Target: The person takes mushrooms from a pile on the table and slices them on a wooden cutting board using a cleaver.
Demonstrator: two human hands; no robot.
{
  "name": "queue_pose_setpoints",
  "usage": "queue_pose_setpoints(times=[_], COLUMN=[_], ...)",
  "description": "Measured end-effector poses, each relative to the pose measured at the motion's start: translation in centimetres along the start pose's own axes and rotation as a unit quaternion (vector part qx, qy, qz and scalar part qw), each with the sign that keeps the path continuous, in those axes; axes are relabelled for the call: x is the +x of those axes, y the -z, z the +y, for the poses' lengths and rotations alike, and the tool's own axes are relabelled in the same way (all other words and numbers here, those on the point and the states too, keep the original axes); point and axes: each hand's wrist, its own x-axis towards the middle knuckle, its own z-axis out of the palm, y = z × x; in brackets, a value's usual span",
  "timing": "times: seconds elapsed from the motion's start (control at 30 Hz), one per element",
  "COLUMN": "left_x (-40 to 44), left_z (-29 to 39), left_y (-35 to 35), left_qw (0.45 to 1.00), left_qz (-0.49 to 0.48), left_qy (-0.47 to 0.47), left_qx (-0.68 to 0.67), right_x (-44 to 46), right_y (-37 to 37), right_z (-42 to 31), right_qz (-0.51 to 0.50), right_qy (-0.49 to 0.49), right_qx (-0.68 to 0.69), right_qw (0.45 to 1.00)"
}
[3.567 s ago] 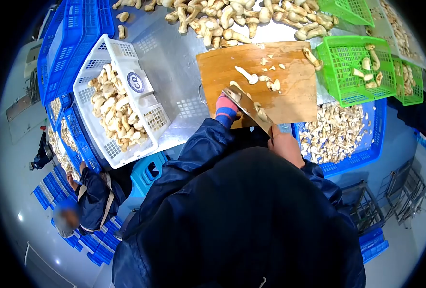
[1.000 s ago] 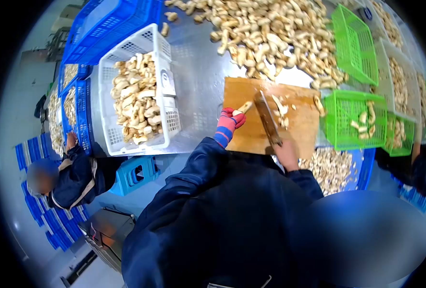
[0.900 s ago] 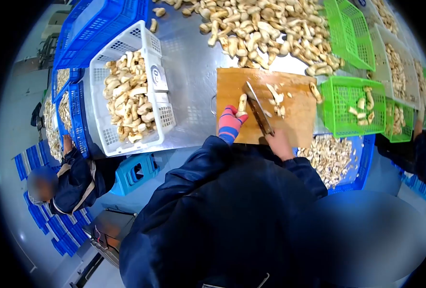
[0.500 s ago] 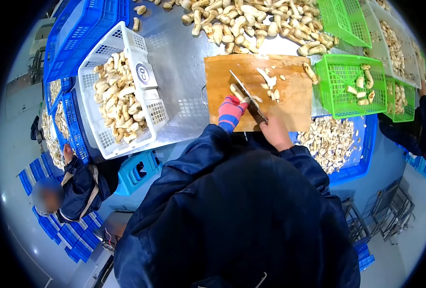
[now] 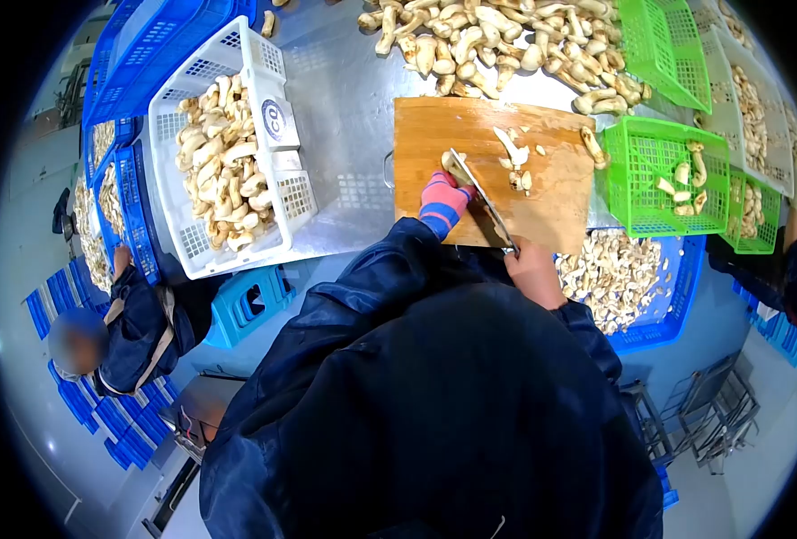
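Observation:
My left hand, in a pink and blue striped glove, is closed around a mushroom over the wooden cutting board. My right hand is bare and grips the handle of a knife. Its long blade slants up and left across the board, its tip beside the mushroom; whether the edge touches it I cannot tell. White mushroom trimmings lie farther back on the board. One whole mushroom rests at the board's right edge.
Mushrooms are heaped behind the board. A white crate of mushrooms stands left. To the right are a green basket with a few pieces and, lower, a blue crate of trimmings. A co-worker is at the far left.
The view has shifted slightly. The knife has moved from across the mushroom to its right side, its blade now more upright. The mushroom has turned more upright in my left hand.

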Motion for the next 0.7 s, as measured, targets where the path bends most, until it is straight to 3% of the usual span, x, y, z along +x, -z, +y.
queue_pose_setpoints(times=[0.13, 0.27, 0.37, 0.4, 0.5, 0.53, 0.63, 0.7], left_x=[0.9, -0.2, 0.3, 0.8, -0.6, 0.5, 3.2, 6.7], left_z=[-1.7, 0.2, 0.6, 0.4, 6.0, 5.4, 6.1, 7.3], left_y=[-0.5, 2.7, 4.4, 4.2, 4.1, 2.7, 1.4, 2.0], left_qw=[0.999, 0.974, 0.996, 0.999, 0.965, 0.944, 0.929, 0.948], left_qz=[-0.01, -0.118, -0.05, 0.008, 0.053, 0.101, 0.066, 0.068], left_qy=[-0.028, 0.052, 0.034, -0.032, -0.144, -0.212, -0.27, -0.242], left_qx=[-0.014, -0.187, -0.062, 0.028, 0.213, 0.232, 0.244, 0.195], right_x=[5.2, 8.4, 6.4, 6.3, 5.6, 5.2, 5.2, 5.0], right_y=[-3.5, -3.5, 0.1, -1.4, -1.7, -1.5, -2.0, -1.4], right_z=[0.4, 2.7, 2.1, 5.0, 6.5, 5.8, 6.0, 5.1], right_qz=[-0.019, -0.058, -0.044, 0.027, 0.097, 0.111, 0.117, 0.125], right_qy=[-0.038, -0.076, -0.164, -0.131, -0.147, -0.144, -0.146, -0.134], right_qx=[-0.04, 0.093, 0.117, 0.132, 0.095, 0.13, 0.132, 0.114], right_qw=[0.998, 0.991, 0.979, 0.982, 0.98, 0.975, 0.973, 0.976])
